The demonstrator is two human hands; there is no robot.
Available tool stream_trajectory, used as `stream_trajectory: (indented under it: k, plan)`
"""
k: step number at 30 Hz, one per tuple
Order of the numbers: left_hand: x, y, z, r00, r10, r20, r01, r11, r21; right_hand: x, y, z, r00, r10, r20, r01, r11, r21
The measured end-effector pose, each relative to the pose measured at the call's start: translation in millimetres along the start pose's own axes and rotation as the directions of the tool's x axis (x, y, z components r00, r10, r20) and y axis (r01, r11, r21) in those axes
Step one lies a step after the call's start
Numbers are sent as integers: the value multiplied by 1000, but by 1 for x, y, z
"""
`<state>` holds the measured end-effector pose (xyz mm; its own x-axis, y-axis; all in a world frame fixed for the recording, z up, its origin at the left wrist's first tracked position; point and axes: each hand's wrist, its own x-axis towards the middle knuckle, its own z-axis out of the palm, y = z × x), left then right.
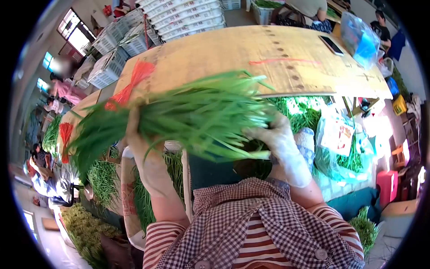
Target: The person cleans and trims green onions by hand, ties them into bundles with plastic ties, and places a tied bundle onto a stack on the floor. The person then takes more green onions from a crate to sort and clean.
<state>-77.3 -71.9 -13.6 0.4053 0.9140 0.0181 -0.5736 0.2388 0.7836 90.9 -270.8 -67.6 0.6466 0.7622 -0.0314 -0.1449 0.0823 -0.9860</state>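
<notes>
A big bunch of garlic chives lies sideways in front of me, held up by the near edge of the table and blurred by motion. My left hand, in a pale thin glove, is wrapped around its leafy left part. At the pale stem ends on the right, my right hand, gloved in white, has its fingers curled against the stalks; part of those fingers is hidden. Just behind the leaves a bundle of red ties rests on the table, and more red ties hang at the left edge.
The wooden table carries a phone, a loose red strand and a blue plastic bag. White crates are stacked behind it. A bag of greens stands at right. Other people sit farther off.
</notes>
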Motion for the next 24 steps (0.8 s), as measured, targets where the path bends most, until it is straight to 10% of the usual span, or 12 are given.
stream_trajectory:
  k: [2,4,7,10,16,21,24]
  plan:
    - [28,-21,-37,1000,27,16,-26,998,-48,13,39,-11,999,-15,-32,8,976,-220]
    - [40,-36,-37,996,83,-35,-87,991,-101,3,39,-17,995,93,36,-94,995,25]
    - [19,-43,-24,982,133,-135,-162,960,-230,3,60,-55,981,-173,-88,190,942,276]
    - [29,-40,-41,920,171,353,58,831,-553,13,73,-94,897,-232,-375,281,956,81]
    - [11,-74,-3,894,253,369,-33,860,-509,20,37,-19,981,-69,-180,9,950,-313]
    - [17,-74,-12,909,278,311,-142,908,-395,26,74,-22,864,-504,6,381,645,-662]
    - [29,-62,-33,930,235,282,-101,903,-418,23,94,-39,913,-406,-34,236,596,-767]
